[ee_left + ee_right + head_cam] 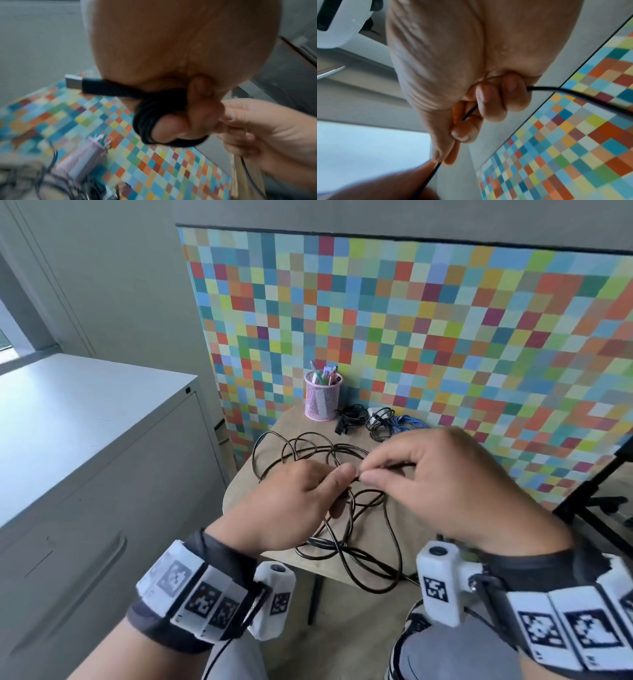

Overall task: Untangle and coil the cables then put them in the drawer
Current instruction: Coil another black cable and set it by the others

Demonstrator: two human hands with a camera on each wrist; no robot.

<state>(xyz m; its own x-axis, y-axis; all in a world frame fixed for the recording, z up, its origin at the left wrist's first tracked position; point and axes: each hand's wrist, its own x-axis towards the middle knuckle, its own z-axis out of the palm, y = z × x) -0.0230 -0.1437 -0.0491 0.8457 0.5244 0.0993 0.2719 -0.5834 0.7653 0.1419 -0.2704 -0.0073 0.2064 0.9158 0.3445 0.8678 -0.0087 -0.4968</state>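
Black cable (356, 529): left hand (287, 508) grips a small coil of it wound round its fingers (173, 129), USB plug (73, 83) sticking out past them. Right hand (442, 477) pinches the strand just beside the left fingertips. Rest of the cable sprawls tangled on the worktop (421, 529) under both hands. Beyond the fingers: more cable bundles (376, 419), pink pen cup (322, 398).
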